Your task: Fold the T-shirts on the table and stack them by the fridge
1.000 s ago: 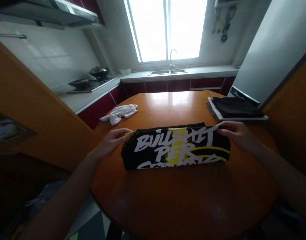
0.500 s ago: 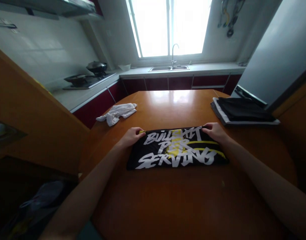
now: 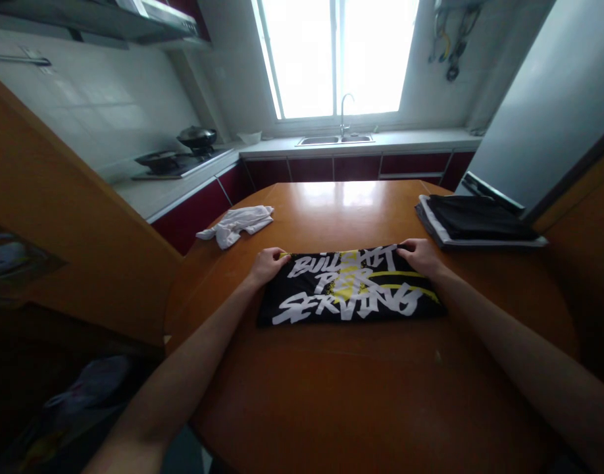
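Observation:
A folded black T-shirt [image 3: 351,289] with white lettering and yellow marks lies on the wooden table [image 3: 361,382], its long side running left to right. My left hand [image 3: 269,266] pinches its far left corner between thumb and fingers. At the far right corner, my right hand [image 3: 422,257] grips the cloth the same way. Between the two hands the far edge is stretched nearly straight. The near edge rests on the tabletop.
A crumpled white cloth [image 3: 237,224] lies at the table's far left. Folded dark and white clothes [image 3: 479,220] are stacked at the far right. Beyond the table are a counter with a sink [image 3: 322,140], a stove [image 3: 183,164] and a fridge [image 3: 533,112].
The view has shifted slightly. Both hands keep hold of the shirt's far corners, and the shirt looks a little shorter from front to back.

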Motion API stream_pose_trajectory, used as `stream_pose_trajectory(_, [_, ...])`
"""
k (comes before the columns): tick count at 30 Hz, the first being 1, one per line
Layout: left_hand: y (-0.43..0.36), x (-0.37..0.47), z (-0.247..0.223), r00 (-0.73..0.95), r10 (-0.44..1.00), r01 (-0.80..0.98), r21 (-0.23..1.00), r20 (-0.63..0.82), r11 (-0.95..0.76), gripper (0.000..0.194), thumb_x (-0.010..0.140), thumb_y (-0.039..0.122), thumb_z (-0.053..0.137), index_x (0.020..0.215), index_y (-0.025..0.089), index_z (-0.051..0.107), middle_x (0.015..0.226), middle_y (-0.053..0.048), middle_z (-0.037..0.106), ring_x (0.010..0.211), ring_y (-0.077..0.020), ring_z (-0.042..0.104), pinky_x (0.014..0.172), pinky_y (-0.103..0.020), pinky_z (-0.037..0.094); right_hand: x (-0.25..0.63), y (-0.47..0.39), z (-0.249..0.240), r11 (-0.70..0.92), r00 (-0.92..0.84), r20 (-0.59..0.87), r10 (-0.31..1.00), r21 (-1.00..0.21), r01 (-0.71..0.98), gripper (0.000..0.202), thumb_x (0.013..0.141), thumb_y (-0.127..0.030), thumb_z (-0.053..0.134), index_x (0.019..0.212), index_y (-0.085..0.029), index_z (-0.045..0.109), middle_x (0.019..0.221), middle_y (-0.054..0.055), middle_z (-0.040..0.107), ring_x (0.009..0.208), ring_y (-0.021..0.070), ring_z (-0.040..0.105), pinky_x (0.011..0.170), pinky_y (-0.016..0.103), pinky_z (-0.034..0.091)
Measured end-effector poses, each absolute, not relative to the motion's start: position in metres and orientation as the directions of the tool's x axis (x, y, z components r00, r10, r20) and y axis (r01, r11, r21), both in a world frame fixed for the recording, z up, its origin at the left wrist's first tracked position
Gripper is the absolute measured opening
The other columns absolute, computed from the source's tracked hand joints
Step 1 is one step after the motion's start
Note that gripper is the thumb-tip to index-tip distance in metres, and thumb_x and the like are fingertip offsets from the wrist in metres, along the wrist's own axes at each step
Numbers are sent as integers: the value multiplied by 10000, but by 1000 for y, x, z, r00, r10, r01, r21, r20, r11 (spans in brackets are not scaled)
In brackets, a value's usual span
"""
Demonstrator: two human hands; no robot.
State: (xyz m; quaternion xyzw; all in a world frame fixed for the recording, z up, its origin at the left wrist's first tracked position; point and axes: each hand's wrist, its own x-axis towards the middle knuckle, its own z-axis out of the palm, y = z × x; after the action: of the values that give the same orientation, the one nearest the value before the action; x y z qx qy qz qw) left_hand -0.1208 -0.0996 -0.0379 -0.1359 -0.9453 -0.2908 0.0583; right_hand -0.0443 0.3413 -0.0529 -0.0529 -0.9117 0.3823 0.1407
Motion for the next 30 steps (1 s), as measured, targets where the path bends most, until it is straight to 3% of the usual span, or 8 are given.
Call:
stream_pose_trajectory(4, [-100,-122,-40,-964,187,259,522,187,813,320,854,446,614,926,168,756,866,-77,749,785,-223,680,696,-296,488,-43,341,-49,747,-957,190,221,-664,40,207,830,-270,645,919,-125,764,918,110,777,813,215,707,725,283,517])
stream_pose_trajectory(9, [-85,-106,-23,-941,204,289,326,270,900,459,913,406,596,1285,144,653,1263,-157,678,1150,-297,639,989,-400,494,-27,312,-36,926,-901,354,250,-361,115,392,897,-344,583,1193,-115,699,1194,189,691,1121,317,616,944,410,485])
stream_pose_trajectory(12, [-49,-75,-18,-884,351,423,207,309,882,512,1000,391,460,1448,151,519,1482,-155,542,1367,-295,497,1129,-446,399,-8,267,-31,955,-907,412,81,-292,-47,473,965,-349,459,1344,-112,612,1366,190,605,1268,320,531,1059,442,425])
stream_pose_trajectory(15, [-7,-39,-30,-780,583,618,131,230,775,536,1043,398,340,1525,182,431,1605,-110,404,1496,-269,334,1213,-465,282,14,221,-38,937,-917,365,-163,-234,-260,540,996,-331,384,1457,-82,514,1535,185,471,1414,283,417,1175,417,311])
stream_pose_trajectory(17, [12,-21,-44,-751,636,657,105,176,746,555,1044,404,318,1556,204,389,1641,-102,334,1533,-281,250,1228,-522,225,25,201,-47,931,-935,265,-234,-216,-294,578,1011,-366,361,1512,-95,456,1605,172,381,1486,288,322,1208,446,246])
stream_pose_trajectory(20, [19,-9,-59,-745,651,665,95,145,740,583,1040,434,309,1580,219,351,1661,-105,279,1551,-287,194,1236,-555,169,34,193,-57,942,-960,149,-238,-207,-266,607,1019,-427,351,1552,-142,411,1646,150,302,1532,295,230,1227,488,179])
stream_pose_trajectory(30, [18,-10,-51,-761,643,648,96,87,755,599,1047,434,279,1583,173,346,1660,-128,270,1548,-309,197,1232,-569,152,30,197,-54,936,-971,101,-215,-262,-234,625,1017,-429,365,1562,-125,387,1656,157,267,1540,282,212,1234,476,155])
